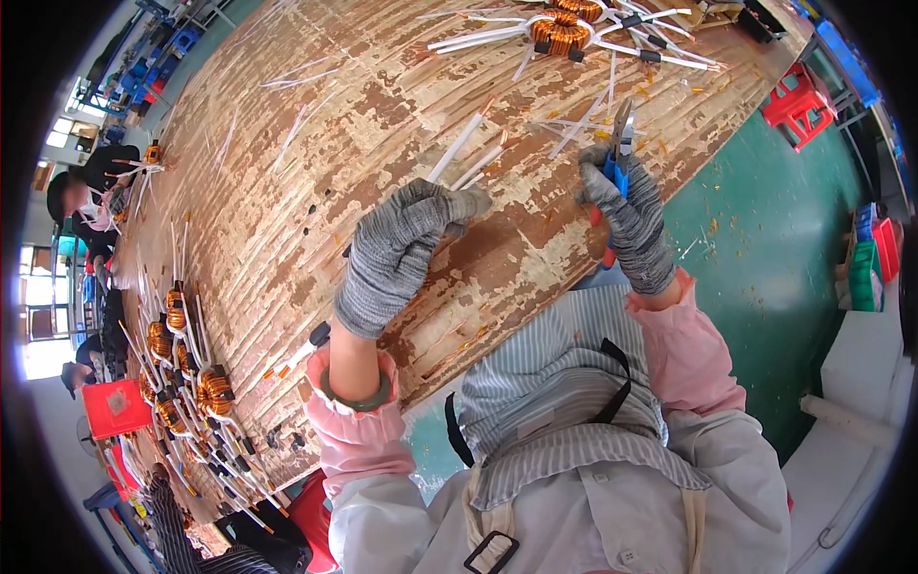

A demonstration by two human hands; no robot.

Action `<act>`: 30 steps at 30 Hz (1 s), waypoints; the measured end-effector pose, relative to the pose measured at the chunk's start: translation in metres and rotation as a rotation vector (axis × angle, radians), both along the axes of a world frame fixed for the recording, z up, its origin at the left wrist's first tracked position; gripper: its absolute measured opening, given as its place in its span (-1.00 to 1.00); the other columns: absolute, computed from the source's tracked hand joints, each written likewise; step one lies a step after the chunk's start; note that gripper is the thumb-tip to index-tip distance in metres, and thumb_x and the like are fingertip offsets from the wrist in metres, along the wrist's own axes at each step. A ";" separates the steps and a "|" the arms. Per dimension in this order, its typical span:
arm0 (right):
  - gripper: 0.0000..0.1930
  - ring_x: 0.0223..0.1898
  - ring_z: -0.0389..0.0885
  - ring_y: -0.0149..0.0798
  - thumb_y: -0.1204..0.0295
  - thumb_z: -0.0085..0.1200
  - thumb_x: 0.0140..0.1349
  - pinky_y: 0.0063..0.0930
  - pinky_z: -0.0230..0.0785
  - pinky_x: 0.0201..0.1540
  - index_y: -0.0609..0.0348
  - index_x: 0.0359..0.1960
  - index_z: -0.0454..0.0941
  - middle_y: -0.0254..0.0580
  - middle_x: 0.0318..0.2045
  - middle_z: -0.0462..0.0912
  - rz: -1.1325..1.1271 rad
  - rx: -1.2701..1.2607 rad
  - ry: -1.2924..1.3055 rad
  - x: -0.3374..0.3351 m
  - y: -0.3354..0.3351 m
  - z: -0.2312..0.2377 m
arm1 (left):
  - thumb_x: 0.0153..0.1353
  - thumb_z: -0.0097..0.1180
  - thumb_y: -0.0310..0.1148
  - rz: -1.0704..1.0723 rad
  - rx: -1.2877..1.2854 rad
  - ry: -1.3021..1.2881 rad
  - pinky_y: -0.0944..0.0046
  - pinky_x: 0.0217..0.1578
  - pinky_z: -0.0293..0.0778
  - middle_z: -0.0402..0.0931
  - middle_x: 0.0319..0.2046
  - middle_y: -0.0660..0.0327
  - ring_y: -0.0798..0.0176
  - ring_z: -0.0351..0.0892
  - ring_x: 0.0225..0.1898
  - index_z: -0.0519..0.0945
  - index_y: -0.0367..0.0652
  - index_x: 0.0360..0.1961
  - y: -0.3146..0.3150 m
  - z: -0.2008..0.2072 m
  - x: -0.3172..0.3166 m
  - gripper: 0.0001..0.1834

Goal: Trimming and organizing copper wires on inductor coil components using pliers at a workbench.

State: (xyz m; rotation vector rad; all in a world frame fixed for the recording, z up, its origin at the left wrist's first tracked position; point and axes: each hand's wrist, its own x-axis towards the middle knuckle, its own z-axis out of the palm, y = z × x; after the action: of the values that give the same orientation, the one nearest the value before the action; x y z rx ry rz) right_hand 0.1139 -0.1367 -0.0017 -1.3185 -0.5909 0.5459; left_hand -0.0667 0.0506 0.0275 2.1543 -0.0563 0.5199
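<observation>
My left hand, in a grey knit glove, is closed over the worktable. White-sleeved wires with bare copper ends stick out beyond its fingers; whatever else lies under the palm is hidden. To the right, my right hand, gloved alike, grips cutting pliers with blue and red handles. Their metal jaws point up and away, clear of the wires in my left hand. Thin white offcuts lie on the table just left of the jaws.
Copper-wound ring coils with white leads lie at the far edge. More coils are heaped at the left. The worn wooden table ends diagonally before me. A red stool stands at right. Other people sit along the left side.
</observation>
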 end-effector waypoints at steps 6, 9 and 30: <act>-0.76 -0.30 0.40 -0.54 0.44 0.04 0.19 -0.62 0.31 -0.16 0.22 -0.13 0.40 -0.44 -0.37 0.45 0.092 0.146 -0.058 -0.008 -0.001 -0.009 | 0.20 -0.07 -0.56 0.222 -0.358 0.010 0.32 -0.17 0.45 0.57 -0.24 0.15 0.28 0.56 -0.19 0.44 -0.20 0.03 -0.029 0.005 -0.005 -0.66; -0.73 -0.25 0.47 -0.41 0.41 0.10 0.14 -0.57 0.33 -0.14 0.20 -0.14 0.42 -0.31 -0.34 0.48 0.117 0.108 -0.207 -0.011 0.005 -0.013 | 0.16 0.00 -0.58 0.235 -0.310 0.019 0.34 -0.12 0.43 0.57 -0.21 0.18 0.31 0.54 -0.16 0.45 -0.23 0.01 -0.027 0.001 -0.008 -0.65; -0.46 -0.24 0.41 -0.02 0.27 0.23 -0.12 -0.21 0.27 -0.11 0.14 -0.05 0.43 -0.06 -0.29 0.44 0.531 -0.340 -1.436 0.008 0.018 0.046 | 0.07 0.03 -0.58 0.217 -0.166 0.132 0.39 -0.34 0.45 0.58 -0.40 0.17 0.37 0.53 -0.42 0.57 -0.22 -0.18 -0.022 -0.010 -0.017 -0.74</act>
State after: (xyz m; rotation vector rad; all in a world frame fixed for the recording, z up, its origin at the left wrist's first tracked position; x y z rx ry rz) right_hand 0.1219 -0.1192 0.0438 -1.7682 -2.1331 0.0045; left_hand -0.0836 0.0286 0.0175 2.0370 0.2872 0.4863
